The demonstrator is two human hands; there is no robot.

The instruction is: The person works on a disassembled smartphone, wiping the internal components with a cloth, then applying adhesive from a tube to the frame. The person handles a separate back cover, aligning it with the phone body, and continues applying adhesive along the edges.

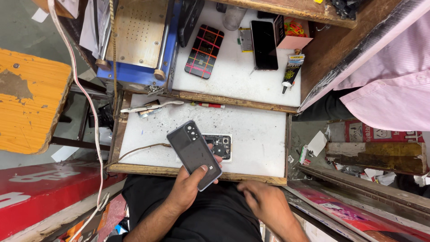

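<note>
Left hand [190,188] grips a dark grey smartphone [194,149] above a speckled white table [257,139]; right hand [264,201], loosely curled and empty, hovers at its wooden edge beside an opened phone chassis [219,144] in a cramped workshop.

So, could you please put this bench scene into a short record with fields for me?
Left hand: holds a dark grey smartphone, rear cover up, camera end away from the person
Right hand: empty, blurred, over the lap
Under the phone: an opened phone body with exposed circuit board
Surface: white worktop in a wooden frame
Upper shelf: black glue tube, black phone
</note>
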